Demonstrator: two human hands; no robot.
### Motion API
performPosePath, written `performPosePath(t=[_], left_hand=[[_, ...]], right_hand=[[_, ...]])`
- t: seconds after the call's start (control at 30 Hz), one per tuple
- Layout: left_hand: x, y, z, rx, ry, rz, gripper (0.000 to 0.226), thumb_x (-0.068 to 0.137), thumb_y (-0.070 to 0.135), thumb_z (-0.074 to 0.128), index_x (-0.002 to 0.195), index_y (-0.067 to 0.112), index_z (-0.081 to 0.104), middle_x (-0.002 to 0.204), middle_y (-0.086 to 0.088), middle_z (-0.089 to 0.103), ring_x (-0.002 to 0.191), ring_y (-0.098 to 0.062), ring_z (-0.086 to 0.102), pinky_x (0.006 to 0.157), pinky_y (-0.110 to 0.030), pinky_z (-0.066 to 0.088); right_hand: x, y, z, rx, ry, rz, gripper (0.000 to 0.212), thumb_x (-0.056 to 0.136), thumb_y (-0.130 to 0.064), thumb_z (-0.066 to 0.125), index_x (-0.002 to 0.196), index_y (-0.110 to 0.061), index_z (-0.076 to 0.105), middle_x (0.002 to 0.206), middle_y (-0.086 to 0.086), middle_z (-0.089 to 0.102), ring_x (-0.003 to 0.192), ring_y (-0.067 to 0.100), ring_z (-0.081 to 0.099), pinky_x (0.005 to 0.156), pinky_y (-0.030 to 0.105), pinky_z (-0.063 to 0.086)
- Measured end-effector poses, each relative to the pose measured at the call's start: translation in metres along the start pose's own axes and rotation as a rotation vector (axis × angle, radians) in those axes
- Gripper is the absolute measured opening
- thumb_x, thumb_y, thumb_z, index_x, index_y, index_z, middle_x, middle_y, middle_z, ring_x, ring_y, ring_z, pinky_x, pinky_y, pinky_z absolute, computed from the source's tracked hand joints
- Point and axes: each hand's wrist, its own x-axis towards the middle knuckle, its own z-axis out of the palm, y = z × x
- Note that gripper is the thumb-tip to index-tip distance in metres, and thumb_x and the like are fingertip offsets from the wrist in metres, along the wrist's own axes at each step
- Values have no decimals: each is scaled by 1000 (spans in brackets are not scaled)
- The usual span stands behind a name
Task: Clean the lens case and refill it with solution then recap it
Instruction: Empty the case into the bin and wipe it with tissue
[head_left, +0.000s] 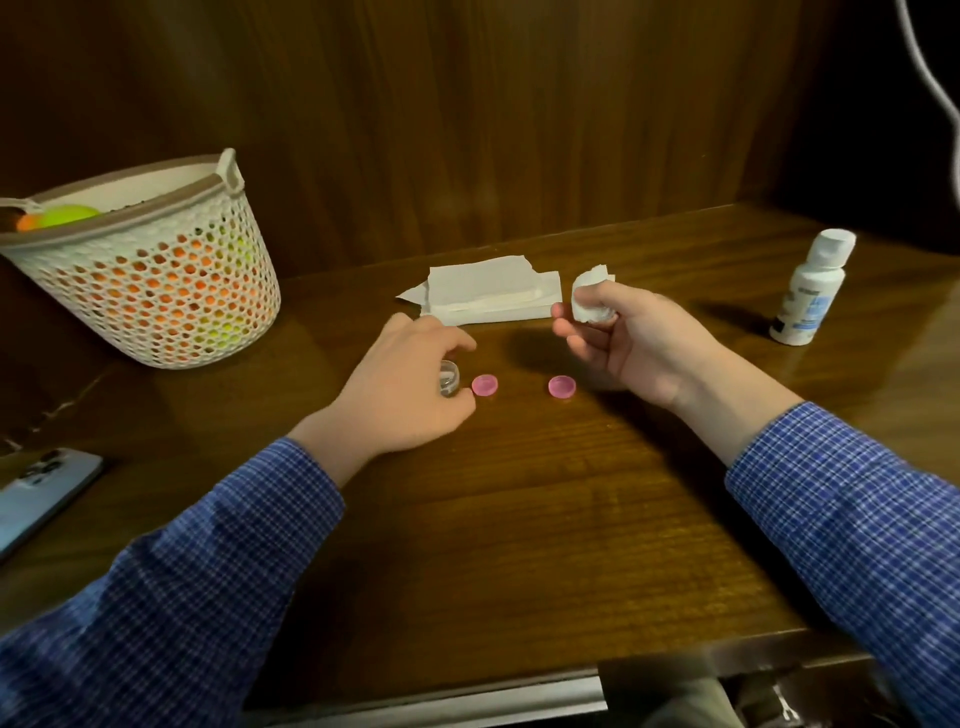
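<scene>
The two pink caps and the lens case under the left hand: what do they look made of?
The pink caps look like translucent moulded plastic, glossy, with light glowing through the rims. The lens case, held by the left hand, appears to be clear plastic: see-through with bright glints, though it is mostly hidden, so glass cannot be excluded.

The wooden surface (519, 519) carries two pink caps (484, 385) (562, 387); behind them tissues (488, 293), far left a basket (150, 270) and phone (41, 493), far right a bottle (810, 288).
</scene>
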Motion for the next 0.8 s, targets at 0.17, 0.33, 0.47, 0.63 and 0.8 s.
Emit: performPosePath(t=[0.17,0.33,0.47,0.63,0.8], left_hand=[[-1,-3,2,18,-62,70,50,93,40,68,140,30,56,131,8,60,114,-6,41,88,-25,40],[8,10,15,71,-20,130,34,100,38,61,132,28,63,121,6,68,109,-7,46,87,-24,40],[10,13,17,89,11,143,14,101,30,61,109,30,72,109,8,70,104,-8,52,91,-23,45],[9,19,14,-68,-16,73,19,102,24,61,115,27,74,111,8,68,95,-7,60,89,-18,50],[-8,21,11,-539,-13,-61,17,101,23,64,111,29,75,89,15,73,81,-1,71,66,-11,54]], right_hand=[[-1,0,2,-45,-17,-3,27,95,-12,69,119,-13,57,95,10,81,76,13,77,58,23,60],[-3,2,3,-189,-70,-18,14,96,-13,68,109,-7,67,76,2,75,60,8,65,55,21,55],[-2,2,1,-189,-108,-8,13,94,-10,69,107,-12,65,72,1,69,61,8,60,56,21,53],[-2,5,3,-241,-180,3,9,93,-14,72,100,-8,73,80,5,69,61,9,61,57,22,55],[-5,10,6,-405,-135,-79,8,91,-13,75,97,-6,76,78,7,71,62,13,64,71,35,59]])
